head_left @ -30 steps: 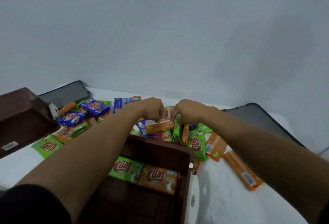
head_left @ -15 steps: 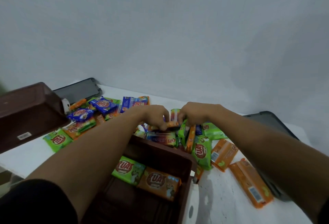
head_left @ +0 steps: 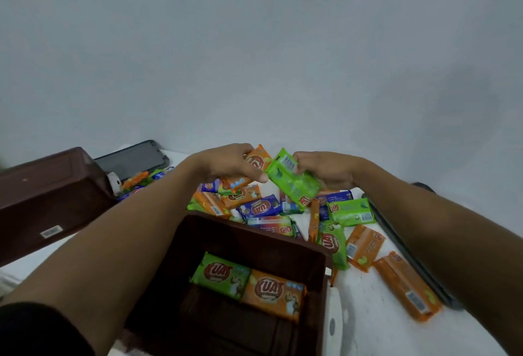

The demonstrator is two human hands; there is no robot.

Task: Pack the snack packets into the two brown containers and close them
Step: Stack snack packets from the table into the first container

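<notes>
Now raised off the pile [head_left: 260, 208], the left hand [head_left: 226, 161] grips an orange packet [head_left: 256, 157], the right hand [head_left: 325, 170] a green packet [head_left: 291, 183].

Two packets [head_left: 247, 282] in near container [head_left: 254, 225], loose packets [head_left: 260, 208] behind it — second container [head_left: 48, 194] far left

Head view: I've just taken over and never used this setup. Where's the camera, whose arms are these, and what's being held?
There is no machine here: a person wears one camera on the head, looking down at both arms. The left hand grips an orange packet; the right hand grips a green packet. Below them an open brown container holds two more packets, green and orange. A second brown container sits at the left. Loose packets are scattered on the white table.
</notes>
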